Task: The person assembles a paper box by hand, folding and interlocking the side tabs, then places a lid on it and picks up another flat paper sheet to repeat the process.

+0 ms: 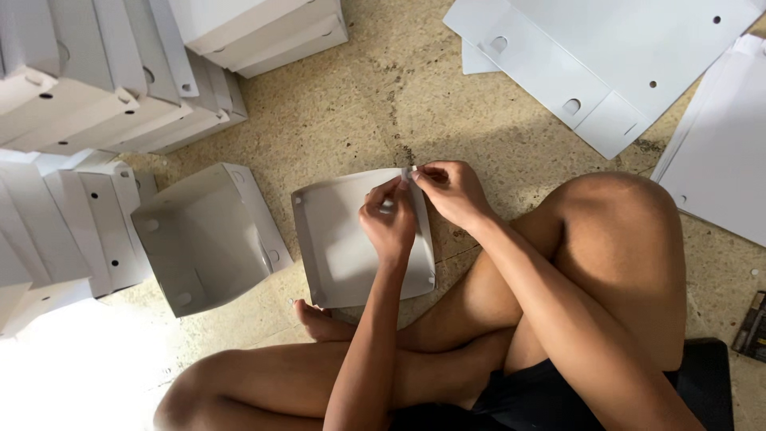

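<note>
A white cardboard box piece (339,239), partly folded into a shallow tray, lies on the floor in front of my crossed legs. My left hand (388,219) pinches its far right corner from the inner side. My right hand (452,190) grips the same corner from outside, fingertips meeting the left hand's at a small flap near the top edge. Both hands press the corner together. My forearms cross over my knees.
A folded open white box (203,239) stands to the left. Stacks of finished white boxes (104,80) fill the left and top left. Flat punched cardboard sheets (606,64) lie at top right and at the right edge. A dark object (752,327) lies at far right.
</note>
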